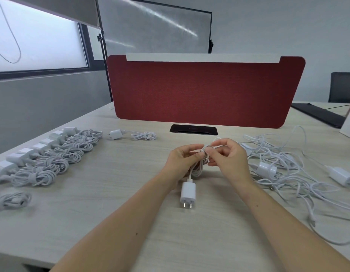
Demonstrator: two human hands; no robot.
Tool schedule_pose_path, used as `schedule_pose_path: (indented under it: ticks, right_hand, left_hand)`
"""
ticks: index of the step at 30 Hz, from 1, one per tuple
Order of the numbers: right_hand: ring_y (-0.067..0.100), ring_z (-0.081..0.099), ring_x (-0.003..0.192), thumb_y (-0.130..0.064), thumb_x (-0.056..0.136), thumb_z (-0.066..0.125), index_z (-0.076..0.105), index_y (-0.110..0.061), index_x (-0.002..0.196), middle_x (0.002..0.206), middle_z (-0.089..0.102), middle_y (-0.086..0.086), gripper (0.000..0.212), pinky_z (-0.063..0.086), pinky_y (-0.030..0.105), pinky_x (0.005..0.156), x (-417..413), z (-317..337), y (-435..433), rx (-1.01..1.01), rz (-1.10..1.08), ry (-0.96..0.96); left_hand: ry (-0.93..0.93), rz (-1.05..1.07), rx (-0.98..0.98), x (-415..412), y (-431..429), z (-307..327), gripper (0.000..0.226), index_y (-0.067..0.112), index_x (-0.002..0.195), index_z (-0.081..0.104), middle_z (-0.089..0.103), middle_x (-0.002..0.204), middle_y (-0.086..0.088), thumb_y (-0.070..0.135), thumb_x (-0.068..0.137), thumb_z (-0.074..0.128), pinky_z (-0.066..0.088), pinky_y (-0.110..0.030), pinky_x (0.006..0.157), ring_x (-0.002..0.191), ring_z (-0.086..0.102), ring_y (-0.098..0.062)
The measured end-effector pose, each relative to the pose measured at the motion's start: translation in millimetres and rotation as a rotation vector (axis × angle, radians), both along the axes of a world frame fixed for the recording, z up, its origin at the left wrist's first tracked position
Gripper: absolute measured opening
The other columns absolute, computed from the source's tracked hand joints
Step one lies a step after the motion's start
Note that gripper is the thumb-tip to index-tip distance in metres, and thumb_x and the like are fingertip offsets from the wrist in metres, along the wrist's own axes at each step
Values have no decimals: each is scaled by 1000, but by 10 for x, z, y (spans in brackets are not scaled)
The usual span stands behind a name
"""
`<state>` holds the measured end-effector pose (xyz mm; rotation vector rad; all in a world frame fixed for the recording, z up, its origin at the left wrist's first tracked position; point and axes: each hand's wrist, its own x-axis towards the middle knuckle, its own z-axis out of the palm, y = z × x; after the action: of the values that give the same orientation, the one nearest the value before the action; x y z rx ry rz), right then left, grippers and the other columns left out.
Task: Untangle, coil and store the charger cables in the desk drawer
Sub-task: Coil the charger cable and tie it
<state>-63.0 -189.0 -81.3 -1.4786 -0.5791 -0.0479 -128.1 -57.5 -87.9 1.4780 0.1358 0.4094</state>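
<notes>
Both hands are mid-desk, just in front of the black hatch (193, 128). Our left hand (181, 162) has its fingers curled round a bundle of thin white cable (198, 169), wound into a loose oval hank, and grips it firmly. Our right hand (228, 156) pinches a small loop of the same cable at the top of the hank between thumb and fingertips, other fingers bent. The hands nearly touch, hank between them, lifted off the desk (121, 203).

The cable's adapter (187, 191) hangs from the lower end. It's a glossy white rounded block, two flat metal prongs pointing toward us. It's resting on the desktop or just above it; we can't tell which.

Left: a row of coiled chargers (58, 156), each a white block plus a tight round hank, lined up diagonally along the desk edge. One more coiled charger (130, 134) sits apart, nearer the divider (205, 91). A loose coil (11, 200) lies alone at the near left edge.

Right: a tangled pile (284, 169) of white cables, loops overlapping, a few adapters in it, strands trailing to the near right edge.

The desk is pale wood-grain laminate, matte. The divider is dark red, felt-like fabric, with rounded corners and a white strip on top. The hatch is a flat black rectangle set into the desktop. Far right are a black mat (317, 114) and a dark chair (343, 87).
</notes>
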Motion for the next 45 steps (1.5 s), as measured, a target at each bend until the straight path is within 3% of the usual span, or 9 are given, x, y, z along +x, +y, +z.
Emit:
schedule_pose_path:
  ticks: [8,12,17,24,28,31,36,40,45]
  right_hand:
    - [11,62,63,-17,95,64,67,-17,107,74,67,6,12,54,22,56,77,-78,-13,-122,17,46]
    - [4,58,51,-16,98,58,72,-12,92,63,64,-5,15,51,22,54,50,-79,1,-163,40,35]
    - [8,59,56,-16,96,61,73,-13,88,64,64,-1,15,51,21,55,63,-96,-1,-143,-14,35]
    - [15,61,61,-13,98,58,71,-7,94,72,64,13,15,58,27,57,87,-117,-6,-69,23,105]
    - [16,62,58,-14,95,63,69,-8,95,71,67,8,8,55,29,54,78,-147,11,-78,99,131]
    - [16,64,57,-13,92,68,68,-8,98,69,70,4,7,55,30,55,70,-159,49,-110,113,119]
    - [10,70,72,-27,83,78,71,-22,98,80,76,-5,17,54,27,71,35,-255,291,-288,129,75]
    - [4,68,81,-39,74,78,70,-33,87,86,74,-14,17,54,35,86,-35,-319,623,-413,156,0]
    - [3,65,86,-34,81,74,66,-35,90,93,70,-18,12,54,35,84,-64,-286,1130,-554,103,-123]
  left_hand:
    - [69,-106,-61,-49,1,35,18,16,109,71,75,92,-10,10,93,65,55,-22,57,80,72,-18]
    - [102,-129,-73,-68,4,64,16,15,109,70,74,98,-14,12,93,65,59,-27,66,81,73,-22]
    - [324,-128,-36,-91,-110,147,34,8,119,51,68,96,-16,31,96,63,60,-32,53,59,70,-18]
    - [291,-85,623,-119,-31,116,19,20,87,53,58,72,1,33,101,52,46,-26,51,53,52,-14]
    - [300,66,1234,-113,143,153,17,29,95,55,62,89,5,45,98,51,38,-31,66,84,56,-18]
    - [214,149,1468,-136,296,118,24,29,102,59,66,99,3,51,96,49,37,-32,66,94,60,-22]
    - [144,145,1625,-216,682,48,27,32,104,61,63,105,5,54,95,48,45,-32,72,95,62,-21]
    - [136,161,1419,-345,1050,-36,26,35,110,67,65,109,12,45,87,60,48,-30,79,97,63,-13]
    - [169,220,1375,-390,1487,-70,57,37,110,66,63,108,15,54,67,34,47,-29,75,93,62,-12]
